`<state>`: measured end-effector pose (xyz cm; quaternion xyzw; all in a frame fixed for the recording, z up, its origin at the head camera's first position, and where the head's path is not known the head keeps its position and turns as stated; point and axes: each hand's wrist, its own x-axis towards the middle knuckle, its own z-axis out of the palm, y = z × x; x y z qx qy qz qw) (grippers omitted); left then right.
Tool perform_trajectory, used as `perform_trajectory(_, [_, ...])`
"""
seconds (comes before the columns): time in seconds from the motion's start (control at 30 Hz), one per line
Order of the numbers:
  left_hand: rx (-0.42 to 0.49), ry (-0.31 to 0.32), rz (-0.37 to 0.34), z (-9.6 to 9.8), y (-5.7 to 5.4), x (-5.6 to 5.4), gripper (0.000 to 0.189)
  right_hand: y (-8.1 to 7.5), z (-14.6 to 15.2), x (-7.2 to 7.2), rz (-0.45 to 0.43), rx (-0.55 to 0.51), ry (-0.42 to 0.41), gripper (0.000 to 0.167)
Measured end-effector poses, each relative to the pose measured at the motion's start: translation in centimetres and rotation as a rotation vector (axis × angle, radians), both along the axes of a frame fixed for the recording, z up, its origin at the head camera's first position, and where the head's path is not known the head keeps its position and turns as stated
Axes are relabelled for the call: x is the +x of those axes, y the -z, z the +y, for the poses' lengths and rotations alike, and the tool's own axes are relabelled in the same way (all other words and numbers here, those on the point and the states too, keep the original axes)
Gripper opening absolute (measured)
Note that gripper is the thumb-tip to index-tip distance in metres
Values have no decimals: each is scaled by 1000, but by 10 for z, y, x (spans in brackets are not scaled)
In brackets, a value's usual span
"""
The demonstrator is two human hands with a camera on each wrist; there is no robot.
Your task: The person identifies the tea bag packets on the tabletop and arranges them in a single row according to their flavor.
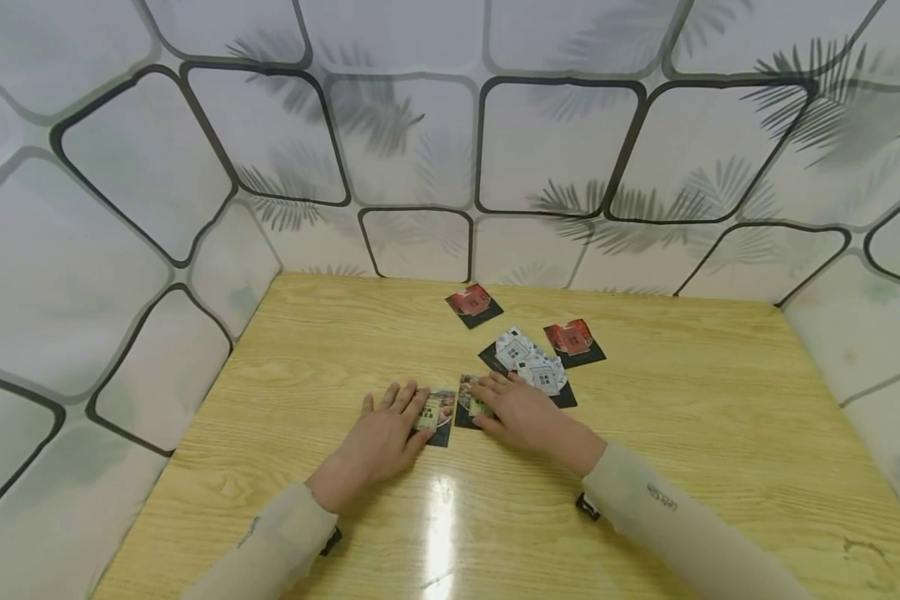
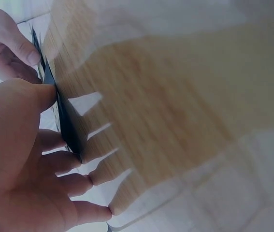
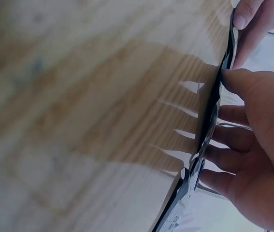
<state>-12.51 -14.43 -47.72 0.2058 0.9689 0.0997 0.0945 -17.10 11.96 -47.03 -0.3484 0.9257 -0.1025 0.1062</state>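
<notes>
Two thin square packets with green labels and dark lower edges lie side by side on the wooden table, a narrow gap between them. My left hand (image 1: 375,442) rests on the left side of one packet (image 1: 442,421), its fingers spread out. Flat across the other packet (image 1: 465,404) lies my right hand (image 1: 531,417), covering much of it. In the left wrist view the thumb and fingertips touch the packet's dark edge (image 2: 68,123). The right wrist view has the right fingertips along a dark, wavy packet edge (image 3: 209,113). Neither packet is lifted clear of the table.
Two overlapping white-patterned packets (image 1: 547,379) lie just beyond the right hand. Farther back are a red packet (image 1: 474,304) and a second red packet (image 1: 574,343). Patterned walls (image 1: 412,167) border the table (image 1: 330,333) at the back and sides.
</notes>
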Motion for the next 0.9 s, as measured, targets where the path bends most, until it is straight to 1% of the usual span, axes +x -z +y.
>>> perform_trajectory(0.23, [6, 2, 8, 0, 1, 0, 67, -2, -1, 7, 20, -6, -12, 59])
perform_trajectory(0.5, [7, 11, 19, -1, 0, 0, 68, -2, -2, 14, 32, 3, 1, 59])
perform_trajectory(0.73, [13, 9, 12, -1, 1, 0, 68, -1, -1, 18, 52, -17, -37, 57])
perform_trajectory(0.9, [14, 10, 9, -1, 1, 0, 68, 0, -2, 22, 61, -13, -45, 58])
